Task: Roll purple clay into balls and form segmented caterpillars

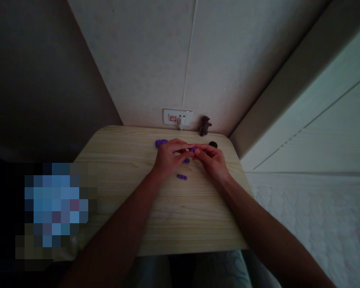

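My left hand (170, 157) and my right hand (211, 160) meet over the far middle of a light wooden table (132, 200). Both pinch a small purple piece (192, 149) between their fingertips. A second purple piece (186, 161) shows just under my left fingers. Another purple piece (182, 177) lies on the table just in front of my hands. A larger purple lump (161, 143) rests behind my left hand.
A wall socket (178, 117) with a white plug sits at the table's back edge. A small dark figurine (204, 126) stands beside it, and a small black round object (213, 144) lies near my right hand. White bedding (303, 216) is to the right.
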{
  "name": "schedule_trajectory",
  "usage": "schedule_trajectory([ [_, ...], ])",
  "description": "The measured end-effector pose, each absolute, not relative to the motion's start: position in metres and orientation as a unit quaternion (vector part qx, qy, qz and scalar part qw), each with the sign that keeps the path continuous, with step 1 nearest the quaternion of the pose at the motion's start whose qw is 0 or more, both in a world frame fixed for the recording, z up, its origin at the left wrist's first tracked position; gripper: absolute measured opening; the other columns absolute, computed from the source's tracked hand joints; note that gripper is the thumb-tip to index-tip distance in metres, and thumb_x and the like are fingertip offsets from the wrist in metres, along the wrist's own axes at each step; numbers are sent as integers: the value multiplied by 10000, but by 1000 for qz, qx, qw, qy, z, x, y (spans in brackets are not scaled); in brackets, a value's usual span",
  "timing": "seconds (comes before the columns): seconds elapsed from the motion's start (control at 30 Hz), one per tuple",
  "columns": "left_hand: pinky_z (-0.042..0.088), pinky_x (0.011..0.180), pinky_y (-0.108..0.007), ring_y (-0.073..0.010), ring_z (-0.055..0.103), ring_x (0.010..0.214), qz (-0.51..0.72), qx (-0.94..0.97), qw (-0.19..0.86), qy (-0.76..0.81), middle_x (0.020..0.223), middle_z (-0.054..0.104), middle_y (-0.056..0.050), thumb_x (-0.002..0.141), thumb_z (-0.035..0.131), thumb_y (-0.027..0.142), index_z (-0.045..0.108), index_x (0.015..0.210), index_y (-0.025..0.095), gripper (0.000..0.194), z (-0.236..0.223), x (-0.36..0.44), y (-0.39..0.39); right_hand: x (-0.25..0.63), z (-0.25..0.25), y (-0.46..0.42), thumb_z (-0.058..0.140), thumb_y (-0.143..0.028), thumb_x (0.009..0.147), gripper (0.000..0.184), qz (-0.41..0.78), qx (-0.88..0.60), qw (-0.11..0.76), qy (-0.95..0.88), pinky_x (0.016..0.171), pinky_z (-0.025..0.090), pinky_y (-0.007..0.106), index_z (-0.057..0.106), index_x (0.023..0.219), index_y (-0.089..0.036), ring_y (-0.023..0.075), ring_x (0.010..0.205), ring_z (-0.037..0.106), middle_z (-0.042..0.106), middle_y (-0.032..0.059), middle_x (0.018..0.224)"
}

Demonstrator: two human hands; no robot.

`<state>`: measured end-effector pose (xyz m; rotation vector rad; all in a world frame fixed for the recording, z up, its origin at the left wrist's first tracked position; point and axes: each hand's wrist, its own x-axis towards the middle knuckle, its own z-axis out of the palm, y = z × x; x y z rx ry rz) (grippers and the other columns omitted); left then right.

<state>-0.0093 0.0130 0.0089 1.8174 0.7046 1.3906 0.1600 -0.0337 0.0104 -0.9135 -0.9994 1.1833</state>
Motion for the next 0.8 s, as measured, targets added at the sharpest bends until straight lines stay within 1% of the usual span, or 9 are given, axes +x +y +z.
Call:
schedule_trajectory([
  [0.13,587,691,-285,-154,712,752,560,680,371,295,832,780,-43,812,839,293,861,914,263,108,11,-8,11,160,11,-35,929,-390,719,294,506,-403,613,-453,773,592,318,845,956,-237,144,742,693,815,32,884],
  [0.2,566,628,-268,-142,689,685,561,647,412,311,769,768,-33,819,830,335,859,903,239,131,14,-7,11,160,12,-35,915,-391,742,310,509,-398,611,-458,754,588,313,839,1006,-247,139,722,687,807,24,879],
  [0.27,555,598,-254,-126,670,638,562,595,481,316,752,767,-26,812,834,388,855,927,219,206,16,-6,12,159,13,-36,903,-391,763,324,504,-394,613,-463,716,577,301,827,1051,-262,131,696,675,790,10,866],
  [0.37,599,681,-265,-114,691,666,561,514,585,282,833,800,-24,735,899,424,849,988,219,329,14,-5,15,159,13,-36,893,-404,780,334,471,-403,616,-486,655,555,289,812,1075,-268,121,653,641,757,-4,835],
  [0.43,623,757,-293,-130,722,723,549,489,625,262,883,816,-38,688,937,422,851,996,214,382,11,-4,15,159,13,-37,884,-409,795,330,448,-400,618,-507,631,546,286,813,1086,-271,116,636,623,740,-7,815],
  [0.5,630,769,-315,-157,746,758,530,483,646,261,885,822,-57,672,951,424,855,985,200,396,8,-3,14,160,13,-37,874,-393,815,330,428,-387,622,-530,623,542,281,813,1125,-297,108,635,617,731,-9,827],
  [0.57,626,741,-314,-168,751,756,514,483,657,269,872,824,-63,677,950,423,858,972,198,382,7,-3,12,160,13,-38,866,-368,831,337,399,-379,623,-556,621,543,279,810,1162,-334,100,648,614,729,-2,897],
  [0.7,580,651,-264,-122,687,619,481,496,678,252,719,785,-42,661,960,423,853,831,180,315,13,-4,8,161,14,-41,862,-354,840,326,337,-384,610,-605,638,571,302,813,1162,-354,106,684,618,704,25,1030],
  [0.8,545,598,-247,-107,649,558,450,497,701,241,647,750,-41,615,981,452,821,722,150,358,20,-6,7,161,17,-43,866,-366,837,265,312,-384,609,-620,669,598,313,825,1096,-334,135,751,651,700,31,1006],
])
